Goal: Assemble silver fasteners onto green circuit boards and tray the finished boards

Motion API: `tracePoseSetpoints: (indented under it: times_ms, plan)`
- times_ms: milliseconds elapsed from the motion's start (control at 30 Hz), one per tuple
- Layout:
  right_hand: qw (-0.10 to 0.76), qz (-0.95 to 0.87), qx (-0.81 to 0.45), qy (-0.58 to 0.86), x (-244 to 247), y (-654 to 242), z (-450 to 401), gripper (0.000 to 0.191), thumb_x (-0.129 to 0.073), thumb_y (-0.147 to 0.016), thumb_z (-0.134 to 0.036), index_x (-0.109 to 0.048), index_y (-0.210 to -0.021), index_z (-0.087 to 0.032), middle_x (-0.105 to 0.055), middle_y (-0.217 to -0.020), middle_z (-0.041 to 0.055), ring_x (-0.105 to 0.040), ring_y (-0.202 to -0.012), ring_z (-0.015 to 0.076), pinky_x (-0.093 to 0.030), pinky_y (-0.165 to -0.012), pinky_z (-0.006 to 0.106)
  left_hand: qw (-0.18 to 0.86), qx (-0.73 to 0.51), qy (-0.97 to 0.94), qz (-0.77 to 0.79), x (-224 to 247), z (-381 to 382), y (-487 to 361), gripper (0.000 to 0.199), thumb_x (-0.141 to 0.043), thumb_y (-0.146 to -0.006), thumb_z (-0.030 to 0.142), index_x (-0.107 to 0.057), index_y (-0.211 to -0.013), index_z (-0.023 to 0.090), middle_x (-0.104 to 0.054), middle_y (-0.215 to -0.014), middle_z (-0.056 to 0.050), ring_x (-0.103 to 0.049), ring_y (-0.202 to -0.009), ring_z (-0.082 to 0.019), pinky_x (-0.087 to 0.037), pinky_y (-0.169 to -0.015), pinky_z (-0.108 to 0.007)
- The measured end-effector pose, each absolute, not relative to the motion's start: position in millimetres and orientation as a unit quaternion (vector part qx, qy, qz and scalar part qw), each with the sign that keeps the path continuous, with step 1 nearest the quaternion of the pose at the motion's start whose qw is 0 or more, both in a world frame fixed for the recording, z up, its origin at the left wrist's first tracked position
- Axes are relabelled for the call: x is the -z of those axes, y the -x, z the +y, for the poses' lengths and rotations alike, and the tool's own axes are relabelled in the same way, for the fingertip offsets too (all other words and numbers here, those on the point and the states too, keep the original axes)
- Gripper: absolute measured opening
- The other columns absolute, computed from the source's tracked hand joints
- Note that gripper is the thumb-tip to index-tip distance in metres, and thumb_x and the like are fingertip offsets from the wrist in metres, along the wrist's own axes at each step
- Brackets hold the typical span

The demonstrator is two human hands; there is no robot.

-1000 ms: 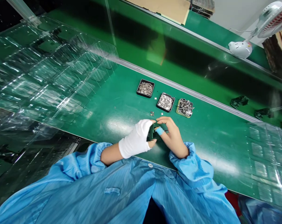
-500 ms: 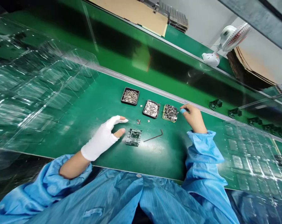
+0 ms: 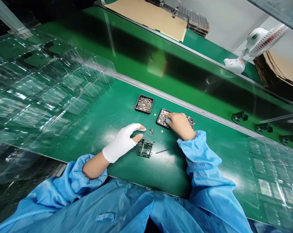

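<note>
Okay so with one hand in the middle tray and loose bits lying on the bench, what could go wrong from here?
The right hand is at the middle tray and partly hides the right-hand tray, so it might knock parts between them. The loose metal pieces lie close to the left hand's fingertips and could get brushed away.

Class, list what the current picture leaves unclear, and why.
All in the head view:
- Whether the right hand grips a part: its own fingers hide this.
- Rightmost metal pile: mostly behind that hand.
- Thin rod, right end: hidden by the right sleeve.
- Loose bits: too small.
</note>
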State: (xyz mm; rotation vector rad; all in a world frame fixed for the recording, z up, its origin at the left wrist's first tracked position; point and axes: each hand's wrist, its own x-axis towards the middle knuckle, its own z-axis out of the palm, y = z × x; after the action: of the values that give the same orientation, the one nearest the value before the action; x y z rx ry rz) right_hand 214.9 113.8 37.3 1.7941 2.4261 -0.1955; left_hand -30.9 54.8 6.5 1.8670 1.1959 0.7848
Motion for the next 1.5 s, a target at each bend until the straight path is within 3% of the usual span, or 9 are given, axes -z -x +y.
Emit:
tracePoseSetpoints:
  times_ms: [367,567,800,1000,1100,1133,1233,1367,1500]
  plan:
    - [-0.204,0.743,0.117,-0.626,-19.0,-227.7,101.8,0.016,-0.041,-0.089,-0.019,-0.057,-0.092,-0.018,-0.063,-0.079,0.0068,-0.058,-0.071,0.0221,-0.041,-0.066,0.03,0.376,-0.336,-0.731,0.459,-13.6,53.6,28.8,0.019,-0.052,-0.084,0.029,-0.063,-0.097,0.019,-0.07,-0.1,-0.004,-0.065,-0.095,-0.02,-0.052,-0.09,-0.036]
    - [-0.379,0.714,0.313,-0.498,-36.5,-200.6,61.6,0.009,-0.049,-0.089,-0.024,-0.055,-0.082,-0.021,-0.057,-0.083,0.0016,-0.055,-0.077,0.0171,-0.044,-0.072,0.029,0.331,-0.371,-0.745,0.443,-25.6,43.9,20.7,0.019,-0.05,-0.088,0.028,-0.065,-0.082,0.019,-0.07,-0.087,-0.003,-0.065,-0.083,-0.016,-0.053,-0.08,-0.029]
    - [-0.405,0.697,0.411,-0.426,-39.0,-169.5,18.2,0.007,-0.053,-0.091,-0.025,-0.057,-0.087,-0.022,-0.057,-0.086,0.002,-0.054,-0.079,0.016,-0.045,-0.071,0.029,0.262,-0.367,-0.797,0.402,-28.4,34.2,6.7,0.023,-0.046,-0.092,0.028,-0.061,-0.077,0.018,-0.065,-0.078,-0.002,-0.06,-0.07,-0.014,-0.049,-0.066,-0.025]
    - [-0.263,0.715,0.492,-0.422,-52.0,-178.6,12.6,0.015,-0.057,-0.089,-0.031,-0.058,-0.081,-0.02,-0.057,-0.076,0.0002,-0.05,-0.067,0.0133,-0.043,-0.063,0.026,0.026,-0.276,-0.911,0.307,-27.6,19.5,17.0,0.026,-0.039,-0.089,0.014,-0.058,-0.072,0.019,-0.057,-0.062,-0.002,-0.054,-0.058,-0.017,-0.037,-0.051,-0.028]
    - [-0.231,0.744,0.48,-0.404,-57.0,-186.3,8.4,0.013,-0.055,-0.09,-0.028,-0.058,-0.081,-0.019,-0.057,-0.078,0.0006,-0.051,-0.069,0.0132,-0.042,-0.065,0.026,0.072,-0.314,-0.9,0.294,-21.1,16.1,24.2,0.014,-0.047,-0.088,0.024,-0.059,-0.085,0.018,-0.063,-0.076,-0.005,-0.061,-0.071,-0.02,-0.047,-0.062,-0.032]
    - [-0.244,0.747,0.461,-0.413,-56.2,-189.0,7.5,0.013,-0.054,-0.091,-0.027,-0.058,-0.081,-0.02,-0.057,-0.078,0.0009,-0.052,-0.07,0.0137,-0.042,-0.066,0.026,0.113,-0.329,-0.885,0.311,-17.4,16.7,26.2,0.019,-0.053,-0.086,0.031,-0.058,-0.097,0.017,-0.065,-0.09,-0.008,-0.063,-0.085,-0.023,-0.051,-0.072,-0.036]
    - [-0.308,0.734,0.389,-0.464,-46.4,-195.5,6.7,0.012,-0.053,-0.091,-0.023,-0.057,-0.08,-0.02,-0.057,-0.079,0.0011,-0.054,-0.072,0.0147,-0.043,-0.068,0.027,0.242,-0.302,-0.844,0.37,-4.1,21.2,28.2,0.065,-0.067,-0.073,0.039,-0.043,-0.127,0.013,-0.054,-0.127,-0.018,-0.051,-0.121,-0.032,-0.046,-0.097,-0.046]
    - [-0.324,0.752,0.333,-0.467,-30.0,-192.7,5.9,0.01,-0.052,-0.09,-0.019,-0.057,-0.082,-0.021,-0.056,-0.078,0.0011,-0.053,-0.071,0.0148,-0.043,-0.066,0.027,0.335,-0.271,-0.814,0.389,5.6,23.3,22.4,0.052,-0.062,-0.073,0.023,-0.044,-0.121,0.017,-0.057,-0.12,-0.013,-0.055,-0.116,-0.028,-0.047,-0.097,-0.044]
    - [-0.313,0.785,0.288,-0.451,-24.4,-184.1,2.9,0.009,-0.05,-0.091,-0.017,-0.056,-0.085,-0.021,-0.057,-0.081,0.0024,-0.054,-0.074,0.0161,-0.043,-0.067,0.028,0.328,-0.311,-0.81,0.373,2.8,18.8,17.2,0.045,-0.057,-0.074,0.019,-0.044,-0.117,0.017,-0.056,-0.112,-0.011,-0.058,-0.107,-0.024,-0.05,-0.093,-0.04]
